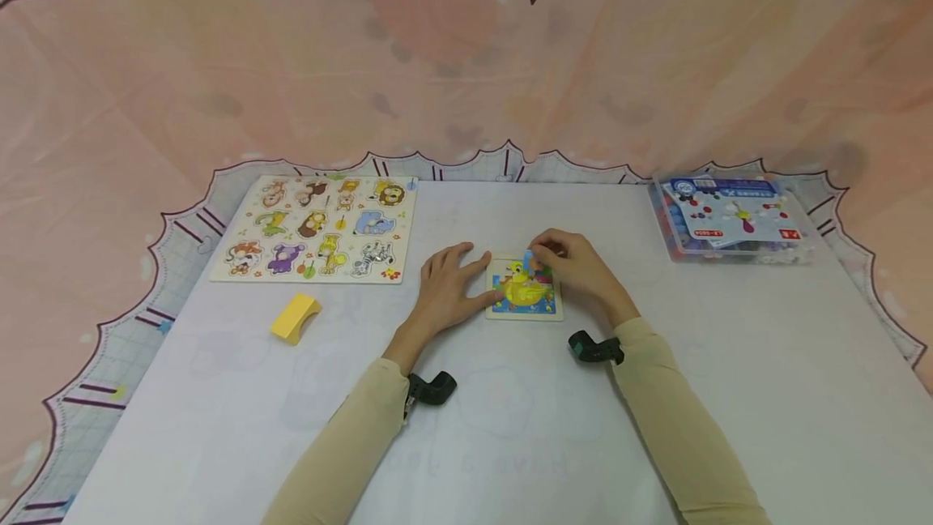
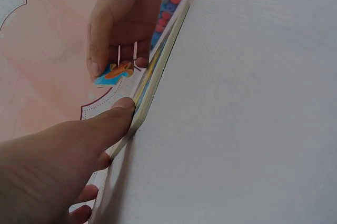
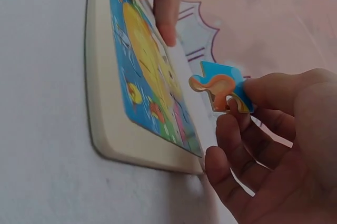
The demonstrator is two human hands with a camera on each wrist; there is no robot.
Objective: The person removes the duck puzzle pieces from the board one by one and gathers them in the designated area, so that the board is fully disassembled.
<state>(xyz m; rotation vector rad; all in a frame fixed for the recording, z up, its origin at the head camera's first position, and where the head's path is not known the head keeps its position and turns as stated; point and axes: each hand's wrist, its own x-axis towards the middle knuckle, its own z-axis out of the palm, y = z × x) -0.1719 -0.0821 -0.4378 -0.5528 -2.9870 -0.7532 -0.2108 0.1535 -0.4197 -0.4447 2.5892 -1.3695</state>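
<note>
A small framed jigsaw puzzle [image 1: 523, 292] with a yellow duck lies on the white table between the hands. My left hand [image 1: 446, 292] is spread at its left side, the thumb resting on the puzzle's edge and the fingers stretched out past its far left corner. Over the puzzle's far right part, my right hand [image 1: 579, 267] pinches a jigsaw piece [image 3: 220, 84] between thumb and fingertips. That piece is blue and orange, with a rounded knob, and it hangs apart from the board [image 3: 108, 140] in the right wrist view.
At the back left lies a wooden animal puzzle board [image 1: 313, 229], with a yellow arch block [image 1: 295, 317] in front of it. A clear plastic box [image 1: 736, 219] of coloured parts stands at the back right. A patterned cloth [image 1: 466, 63] hangs behind the table [image 1: 510, 444].
</note>
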